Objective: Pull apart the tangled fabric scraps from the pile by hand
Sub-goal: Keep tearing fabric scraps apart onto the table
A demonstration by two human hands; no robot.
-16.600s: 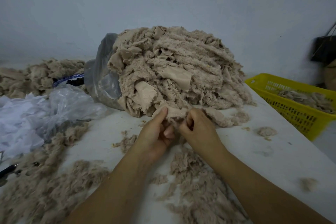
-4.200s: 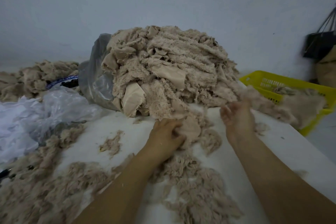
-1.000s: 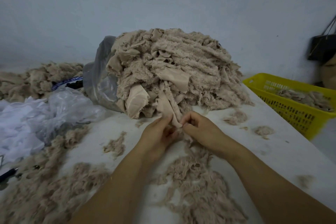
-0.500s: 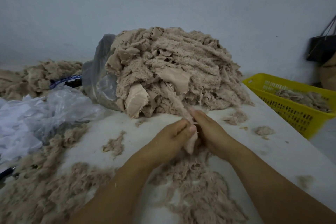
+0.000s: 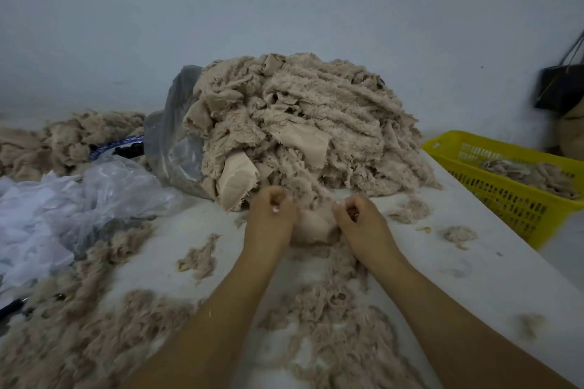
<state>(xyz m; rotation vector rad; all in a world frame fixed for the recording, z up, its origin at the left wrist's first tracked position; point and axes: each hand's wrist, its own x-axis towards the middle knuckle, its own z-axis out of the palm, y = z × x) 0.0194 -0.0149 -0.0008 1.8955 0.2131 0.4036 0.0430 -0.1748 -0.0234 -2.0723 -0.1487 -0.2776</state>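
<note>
A tall pile of tangled beige fleece scraps [image 5: 303, 126] spills out of a grey plastic bag on the white table [image 5: 493, 265]. At its near foot a single beige scrap [image 5: 313, 224] is stretched flat between my two hands. My left hand [image 5: 270, 215] pinches its left edge with curled fingers. My right hand [image 5: 358, 218] pinches its right edge the same way. The hands are about a hand's width apart, and the scrap's far end still runs into the pile.
Loose fluff and torn fibres [image 5: 331, 319] cover the table in front of me and to the left. Crumpled clear plastic [image 5: 63, 205] lies at left. A yellow basket [image 5: 512, 186] with scraps stands off the right edge. A dark bag [image 5: 559, 88] hangs on the wall.
My hands, close together on the scrap half a second ago, have moved apart sideways and spread the scrap flat between them.
</note>
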